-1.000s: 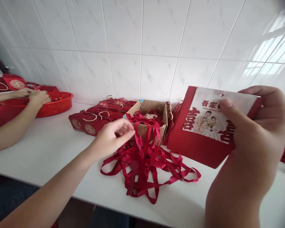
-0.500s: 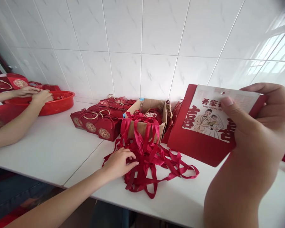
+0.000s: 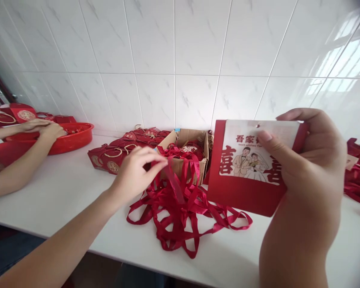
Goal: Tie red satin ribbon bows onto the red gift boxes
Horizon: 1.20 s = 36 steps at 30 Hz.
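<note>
My right hand (image 3: 306,160) holds a red card (image 3: 240,196) with a white printed tag (image 3: 249,154) on its front, thumb on the tag and fingers behind. Pinched between the fingertips of my left hand (image 3: 138,172) is a red ribbon (image 3: 174,182), which runs down into a tangle of ribbons (image 3: 180,228) on the white table. Behind the tangle stands an open cardboard box (image 3: 202,166) with more ribbons and red items in it, some ribbons hanging over its front edge.
Red gift boxes (image 3: 105,158) with cord handles stand left of the cardboard box. Further left, another person's hands (image 3: 43,128) work over a red basin (image 3: 75,140). More red ribbons (image 3: 358,172) lie at the far right. A tiled wall (image 3: 156,96) rises behind.
My left hand has risen from the ribbon tangle and now pulls a ribbon up. My right hand, with the card and tag, has shifted left in the view.
</note>
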Motion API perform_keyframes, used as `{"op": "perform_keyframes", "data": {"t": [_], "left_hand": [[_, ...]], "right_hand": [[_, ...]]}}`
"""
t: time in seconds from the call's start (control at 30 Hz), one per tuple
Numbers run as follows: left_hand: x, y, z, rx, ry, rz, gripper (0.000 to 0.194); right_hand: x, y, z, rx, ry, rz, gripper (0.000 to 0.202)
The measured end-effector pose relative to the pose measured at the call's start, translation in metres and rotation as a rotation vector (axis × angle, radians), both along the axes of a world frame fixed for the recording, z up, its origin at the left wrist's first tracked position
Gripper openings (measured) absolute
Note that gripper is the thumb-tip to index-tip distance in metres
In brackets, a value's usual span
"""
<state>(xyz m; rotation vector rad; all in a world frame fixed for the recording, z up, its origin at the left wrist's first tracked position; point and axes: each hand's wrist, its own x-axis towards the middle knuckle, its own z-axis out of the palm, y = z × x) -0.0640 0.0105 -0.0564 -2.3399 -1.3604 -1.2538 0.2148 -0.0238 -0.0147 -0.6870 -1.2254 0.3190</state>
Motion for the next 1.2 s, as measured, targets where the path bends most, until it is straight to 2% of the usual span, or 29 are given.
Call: {"op": "perform_keyframes", "data": {"t": [0.07, 0.13, 0.23, 0.37, 0.53, 0.63, 0.8, 0.97, 1.07, 1.2], "left_hand": [[0.014, -0.001, 0.033, 0.17, -0.118, -0.048, 0.014], [0.03, 0.0, 0.056, 0.279, -0.167, -0.08, 0.011], [0.054, 0.005, 0.068, 0.454, -0.215, -0.07, 0.01], [0.073, 0.015, 0.058, 0.545, -0.252, -0.136, 0.011], [0.081, 0.014, 0.047, 0.575, -0.327, -0.212, 0.013], [0.081, 0.011, 0.046, 0.575, -0.353, -0.218, 0.013], [0.082, 0.012, 0.047, 0.659, -0.397, -0.263, 0.012], [0.086, 0.014, 0.043, 0.698, -0.373, -0.219, 0.013], [0.087, 0.011, 0.042, 0.682, -0.4, -0.241, 0.014], [0.086, 0.005, 0.042, 0.554, -0.417, -0.29, 0.015]], "right_hand": [[-0.006, -0.001, 0.0, -0.076, -0.015, 0.105, 0.034], [-0.012, -0.004, 0.0, -0.152, -0.044, 0.22, 0.042], [-0.021, -0.009, -0.001, -0.242, -0.098, 0.389, 0.051], [-0.032, -0.017, -0.002, -0.295, -0.078, 0.525, 0.045], [-0.04, -0.017, -0.005, -0.342, -0.143, 0.59, 0.036], [-0.04, -0.017, -0.005, -0.316, -0.229, 0.536, 0.04], [-0.038, -0.02, -0.005, -0.208, -0.352, 0.324, 0.044], [-0.04, -0.021, -0.004, -0.232, -0.323, 0.364, 0.048], [-0.041, -0.021, -0.003, -0.269, -0.305, 0.381, 0.048], [-0.043, -0.022, -0.003, -0.284, -0.291, 0.37, 0.048]]}}
